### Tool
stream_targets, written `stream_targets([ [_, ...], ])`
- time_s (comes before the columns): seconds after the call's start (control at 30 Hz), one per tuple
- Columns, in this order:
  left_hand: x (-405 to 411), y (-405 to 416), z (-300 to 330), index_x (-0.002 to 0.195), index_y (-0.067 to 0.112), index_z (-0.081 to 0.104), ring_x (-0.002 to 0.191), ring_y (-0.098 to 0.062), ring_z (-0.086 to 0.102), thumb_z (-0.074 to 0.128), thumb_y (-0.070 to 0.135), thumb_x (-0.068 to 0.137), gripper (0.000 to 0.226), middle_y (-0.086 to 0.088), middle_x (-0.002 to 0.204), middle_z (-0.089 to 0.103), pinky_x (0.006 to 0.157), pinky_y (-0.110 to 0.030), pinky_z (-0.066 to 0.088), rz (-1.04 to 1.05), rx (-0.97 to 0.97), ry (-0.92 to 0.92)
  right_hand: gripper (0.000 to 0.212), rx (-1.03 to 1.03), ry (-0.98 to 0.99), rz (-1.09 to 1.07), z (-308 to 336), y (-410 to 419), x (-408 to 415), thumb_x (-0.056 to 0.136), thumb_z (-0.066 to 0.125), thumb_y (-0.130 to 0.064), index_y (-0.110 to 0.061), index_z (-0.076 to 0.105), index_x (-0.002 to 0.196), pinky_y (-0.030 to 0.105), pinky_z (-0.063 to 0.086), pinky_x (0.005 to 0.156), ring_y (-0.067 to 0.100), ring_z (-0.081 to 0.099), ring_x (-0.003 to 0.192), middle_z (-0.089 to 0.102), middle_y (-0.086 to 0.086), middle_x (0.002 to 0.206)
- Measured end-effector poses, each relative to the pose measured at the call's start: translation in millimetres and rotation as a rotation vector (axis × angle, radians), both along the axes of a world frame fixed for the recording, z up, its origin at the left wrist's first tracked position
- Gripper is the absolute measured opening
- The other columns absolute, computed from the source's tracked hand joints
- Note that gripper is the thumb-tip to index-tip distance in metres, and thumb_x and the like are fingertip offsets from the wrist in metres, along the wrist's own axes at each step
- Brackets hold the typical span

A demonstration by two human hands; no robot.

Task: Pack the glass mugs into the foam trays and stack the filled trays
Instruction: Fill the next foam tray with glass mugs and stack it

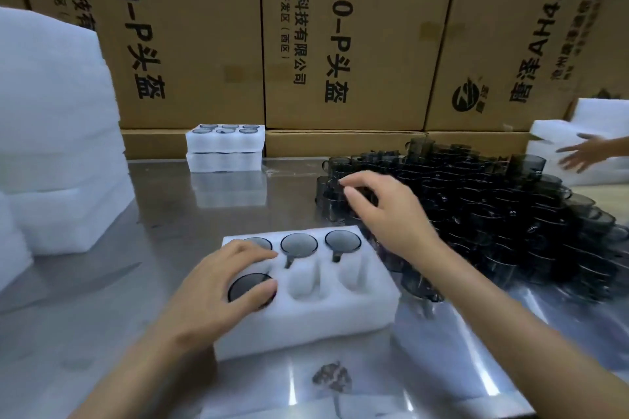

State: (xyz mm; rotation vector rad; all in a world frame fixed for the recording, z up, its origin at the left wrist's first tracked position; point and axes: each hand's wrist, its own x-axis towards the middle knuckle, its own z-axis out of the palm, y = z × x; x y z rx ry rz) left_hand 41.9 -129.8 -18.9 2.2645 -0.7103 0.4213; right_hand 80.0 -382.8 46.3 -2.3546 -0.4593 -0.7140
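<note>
A white foam tray (316, 320) lies in front of me on the steel table. Its far row holds three dark glass mugs, such as the middle one (299, 243). My left hand (218, 296) grips a fourth mug (250, 286) sitting in the near left pocket, with the thumb and fingers round its rim. The other two near pockets (326, 279) hold nothing. My right hand (384, 214) reaches with spread, curled fingers over the near left edge of a big heap of dark glass mugs (493, 207). It holds nothing that I can see.
Two filled foam trays (224, 146) are stacked at the back by the cardboard cartons (340, 37). Tall piles of foam (58, 133) stand at the left. Another person's hand (585, 153) touches foam pieces (558, 136) at the far right.
</note>
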Motion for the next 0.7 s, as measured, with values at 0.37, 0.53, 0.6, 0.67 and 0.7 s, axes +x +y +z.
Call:
stream_targets([
  [0.37,49.2,22.7,-44.5,0.103,0.036,0.063,0.104,-0.017,0.061,0.026,0.061,0.094,0.046,0.004,0.11,0.065,0.094,-0.044,0.045,0.366,-0.715,0.288,0.045,-0.145,0.135,-0.819,41.2,-224.8,98.6,0.092,0.049,-0.031,-0.007,0.051,0.13,0.048,0.044,0.093,0.04,0.042,0.119,0.053,0.018,0.127],
  [0.53,53.6,20.0,-44.3,0.097,0.029,0.068,0.089,-0.013,0.066,0.027,0.059,0.096,0.05,0.007,0.088,0.072,0.076,-0.037,0.048,0.453,-0.789,0.343,0.042,-0.284,0.389,-0.916,28.8,-258.4,116.0,0.093,0.048,-0.038,-0.008,0.049,0.122,0.048,0.04,0.092,0.033,0.027,0.129,0.054,0.016,0.122],
  [0.6,55.7,19.2,-44.3,0.097,0.029,0.068,0.088,-0.014,0.067,0.027,0.058,0.096,0.05,0.006,0.087,0.073,0.073,-0.035,0.048,0.457,-0.775,0.343,0.04,-0.321,0.421,-0.941,22.6,-262.3,119.5,0.093,0.049,-0.04,-0.007,0.05,0.116,0.045,0.039,0.089,0.032,0.029,0.127,0.056,0.018,0.117],
  [0.67,56.3,19.8,-44.3,0.097,0.029,0.067,0.087,-0.015,0.067,0.026,0.058,0.096,0.05,0.005,0.085,0.072,0.071,-0.034,0.048,0.469,-0.774,0.331,0.037,-0.328,0.38,-0.957,17.6,-264.4,121.2,0.094,0.051,-0.035,-0.005,0.049,0.114,0.043,0.038,0.081,0.033,0.033,0.124,0.055,0.022,0.115],
  [0.7,56.3,19.8,-44.4,0.095,0.03,0.068,0.086,-0.015,0.067,0.026,0.058,0.096,0.05,0.006,0.085,0.072,0.072,-0.034,0.048,0.469,-0.771,0.324,0.033,-0.327,0.344,-0.969,16.1,-265.0,120.6,0.094,0.052,-0.031,-0.004,0.049,0.112,0.041,0.036,0.076,0.034,0.036,0.121,0.054,0.024,0.112],
])
